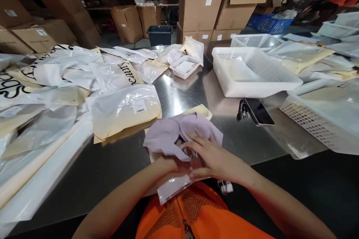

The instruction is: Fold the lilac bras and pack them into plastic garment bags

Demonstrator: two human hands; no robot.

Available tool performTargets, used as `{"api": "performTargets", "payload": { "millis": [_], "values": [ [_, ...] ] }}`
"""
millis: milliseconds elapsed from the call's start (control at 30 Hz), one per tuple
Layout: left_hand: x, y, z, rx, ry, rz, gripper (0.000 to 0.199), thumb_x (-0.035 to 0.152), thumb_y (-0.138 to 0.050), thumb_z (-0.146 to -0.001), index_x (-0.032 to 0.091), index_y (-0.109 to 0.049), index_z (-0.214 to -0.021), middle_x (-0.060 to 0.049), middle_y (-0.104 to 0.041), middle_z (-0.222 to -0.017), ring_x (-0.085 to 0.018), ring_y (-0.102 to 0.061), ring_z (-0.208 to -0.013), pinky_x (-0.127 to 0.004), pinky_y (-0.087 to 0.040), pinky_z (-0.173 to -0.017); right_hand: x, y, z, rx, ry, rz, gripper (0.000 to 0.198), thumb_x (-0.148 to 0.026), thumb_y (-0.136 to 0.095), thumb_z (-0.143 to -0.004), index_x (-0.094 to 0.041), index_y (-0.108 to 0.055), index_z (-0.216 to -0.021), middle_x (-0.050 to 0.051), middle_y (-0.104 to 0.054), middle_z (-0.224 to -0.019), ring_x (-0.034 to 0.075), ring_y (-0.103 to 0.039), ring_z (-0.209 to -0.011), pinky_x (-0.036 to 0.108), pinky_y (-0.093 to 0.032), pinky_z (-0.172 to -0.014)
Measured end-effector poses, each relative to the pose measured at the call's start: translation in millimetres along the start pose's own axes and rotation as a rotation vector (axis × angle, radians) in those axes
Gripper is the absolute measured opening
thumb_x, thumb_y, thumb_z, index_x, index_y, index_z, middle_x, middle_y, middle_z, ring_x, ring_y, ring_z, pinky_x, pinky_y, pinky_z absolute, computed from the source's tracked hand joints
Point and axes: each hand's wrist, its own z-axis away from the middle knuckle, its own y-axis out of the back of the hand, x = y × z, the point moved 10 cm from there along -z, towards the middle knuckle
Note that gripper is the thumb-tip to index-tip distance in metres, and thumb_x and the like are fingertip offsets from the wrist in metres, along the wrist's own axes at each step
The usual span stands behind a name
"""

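A lavender bra (pixel 162 134) with moulded cups lies on a pale plastic packing bag (pixel 203 111) at the table's front edge, close to my body. My right hand (pixel 209 153) rests on the bra's right cup and middle, fingers stretched and spread. My left hand (pixel 171 166) reaches in at the bra's lower left; its fingers are hidden under the fabric and behind my right hand. Below the hands a clear plastic flap (pixel 174 188) sticks out towards me. A small white tag (pixel 226 187) hangs at the table edge by my right wrist.
Left on the metal table (pixel 179 95) are piled plastic mailers (pixel 75 71) and a bag with a barcode label (pixel 126 108). Rightward lie a phone (pixel 259 111), black pens (pixel 242 110), a white basket (pixel 252 73) and another perforated basket (pixel 322 119). Cardboard boxes (pixel 202 7) stand behind.
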Motion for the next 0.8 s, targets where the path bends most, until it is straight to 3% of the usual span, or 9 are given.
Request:
{"api": "performTargets", "payload": {
  "millis": [133, 200, 300, 367, 467, 533, 600, 700, 800],
  "values": [
    [-17.3, 7.5, 31.7, -0.143, -0.114, -0.011, 0.034, 0.019, -0.062, -0.081, 0.022, -0.066, -0.115, -0.011, -0.066, -0.120, -0.027, -0.060, -0.114, -0.039, -0.051, -0.099, 51.1, -30.2, 7.6, 0.033, -0.161, 0.065, 0.055, -0.048, -0.063, -0.090, -0.024, -0.052, -0.139, 0.016, -0.031, -0.156, 0.046, -0.028, -0.141, 0.079, -0.026, -0.103],
    [-34.9, 19.6, 48.4, -0.104, -0.059, 0.017, 0.036, 0.022, -0.059, -0.085, 0.022, -0.063, -0.121, -0.010, -0.064, -0.126, -0.026, -0.061, -0.114, -0.038, -0.053, -0.095, 73.6, -42.4, 16.5, 0.068, -0.191, 0.110, 0.040, -0.034, -0.055, -0.094, -0.024, -0.057, -0.133, 0.016, -0.037, -0.153, 0.044, -0.038, -0.136, 0.079, -0.031, -0.098],
    [-66.3, 53.2, 80.1, 0.144, 0.139, 0.086, 0.017, 0.028, -0.054, -0.091, 0.022, -0.070, -0.093, -0.005, -0.073, -0.099, -0.019, -0.068, -0.090, -0.029, -0.054, -0.077, 77.7, -40.2, 31.3, 0.259, -0.120, 0.184, 0.037, -0.028, -0.050, -0.094, -0.022, -0.058, -0.129, 0.017, -0.045, -0.147, 0.043, -0.037, -0.137, 0.076, -0.033, -0.098],
    [-84.9, 84.3, 109.1, 0.390, 0.286, 0.094, 0.034, 0.034, -0.055, -0.091, 0.020, -0.060, -0.060, 0.001, -0.061, -0.061, -0.013, -0.058, -0.059, -0.024, -0.045, -0.057, 55.5, -37.7, 38.2, 0.365, 0.041, 0.196, 0.039, -0.027, -0.052, -0.089, -0.023, -0.059, -0.128, 0.016, -0.048, -0.142, 0.042, -0.035, -0.137, 0.072, -0.030, -0.102],
    [-115.7, 132.9, 156.0, 0.763, 0.547, 0.038, 0.048, 0.040, -0.059, -0.088, 0.019, -0.044, -0.047, 0.004, -0.040, -0.046, -0.010, -0.040, -0.045, -0.025, -0.032, -0.049, 17.3, -54.4, 34.4, 0.288, 0.257, 0.088, 0.049, -0.034, -0.061, -0.082, -0.026, -0.056, -0.130, 0.012, -0.053, -0.135, 0.037, -0.042, -0.129, 0.063, -0.030, -0.105],
    [-139.3, 155.4, 171.1, 0.862, 0.707, -0.089, 0.040, 0.044, -0.060, -0.086, 0.020, -0.051, -0.055, 0.002, -0.050, -0.055, -0.014, -0.049, -0.055, -0.027, -0.039, -0.058, 6.3, -70.7, 24.8, 0.190, 0.257, 0.022, 0.046, -0.038, -0.065, -0.082, -0.026, -0.058, -0.126, 0.011, -0.058, -0.125, 0.035, -0.047, -0.120, 0.059, -0.033, -0.101],
    [-167.0, 163.4, 160.8, 0.747, 0.785, -0.243, 0.029, 0.047, -0.059, -0.083, 0.019, -0.063, -0.076, -0.004, -0.064, -0.079, -0.022, -0.061, -0.078, -0.033, -0.046, -0.075, 3.9, -82.6, 18.2, 0.131, 0.223, -0.017, 0.024, -0.032, -0.062, -0.087, -0.023, -0.062, -0.109, 0.009, -0.062, -0.107, 0.032, -0.052, -0.107, 0.055, -0.038, -0.094],
    [-212.4, 145.9, 130.4, 0.411, 0.796, -0.307, 0.049, 0.049, -0.061, -0.078, 0.014, -0.062, -0.114, -0.017, -0.062, -0.119, -0.035, -0.055, -0.114, -0.044, -0.044, -0.094, 10.8, -80.4, 25.4, 0.093, 0.217, -0.231, 0.011, -0.026, -0.052, -0.093, -0.020, -0.053, -0.084, 0.006, -0.060, -0.092, 0.023, -0.054, -0.088, 0.042, -0.045, -0.081],
    [-234.3, 132.3, 117.4, 0.273, 0.811, -0.304, 0.036, 0.049, -0.060, -0.078, 0.017, -0.067, -0.094, -0.020, -0.060, -0.118, -0.040, -0.053, -0.116, -0.051, -0.042, -0.095, 54.2, -38.6, 52.8, 0.270, 0.060, -0.498, 0.021, -0.033, -0.047, -0.099, -0.022, -0.045, -0.082, 0.002, -0.058, -0.085, 0.016, -0.055, -0.073, 0.028, -0.046, -0.064]
  ]
}}
